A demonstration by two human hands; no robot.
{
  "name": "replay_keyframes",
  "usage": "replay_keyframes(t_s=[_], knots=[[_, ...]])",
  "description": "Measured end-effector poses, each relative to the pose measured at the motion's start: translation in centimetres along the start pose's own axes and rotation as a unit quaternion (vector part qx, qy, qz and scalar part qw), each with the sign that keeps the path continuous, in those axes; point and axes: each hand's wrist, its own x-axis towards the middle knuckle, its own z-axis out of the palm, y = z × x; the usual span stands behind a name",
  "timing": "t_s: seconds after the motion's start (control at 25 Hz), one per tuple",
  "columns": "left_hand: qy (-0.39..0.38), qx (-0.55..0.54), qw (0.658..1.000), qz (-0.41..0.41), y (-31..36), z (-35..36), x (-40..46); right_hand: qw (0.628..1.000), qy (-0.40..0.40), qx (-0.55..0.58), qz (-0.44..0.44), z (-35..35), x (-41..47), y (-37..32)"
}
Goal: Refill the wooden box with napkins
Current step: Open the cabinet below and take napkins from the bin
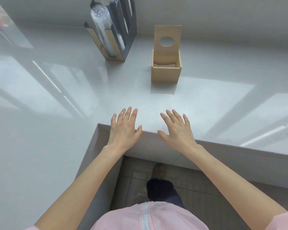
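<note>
A light wooden box (166,74) stands on the grey counter, its hinged lid (167,33) with a round hole raised upright behind it. Inside I see only the box's wooden bottom; no napkins are in view anywhere. My left hand (125,128) and my right hand (177,128) hover palm-down over the counter's near edge, fingers spread, holding nothing. Both hands are well short of the box, which lies ahead and slightly right.
A dark and wood cup dispenser (112,35) with a stack of clear plastic cups (101,25) stands at the back left of the box. The glossy grey counter (56,90) wraps around me in an L. Floor and my shoe (159,170) show below.
</note>
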Motion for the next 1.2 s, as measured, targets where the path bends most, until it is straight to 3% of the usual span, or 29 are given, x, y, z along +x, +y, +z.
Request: replay_keyframes(t_s=[0.48, 0.84, 1.2], knots=[[-0.033, -0.015, 0.999, 0.001, -0.1, 1.9, -8.9, 1.000, -0.023, -0.005, 0.010, 2.9, -9.1, -1.8], [-0.052, -0.016, 0.998, -0.037, 2.4, 5.4, -9.1, 0.998, -0.063, -0.007, -0.029, 4.4, -8.9, 0.9], [-0.042, -0.021, 0.999, 0.011, 4.2, 11.6, -6.8, 0.996, -0.070, 0.016, -0.048, 9.5, -7.2, 5.8]])
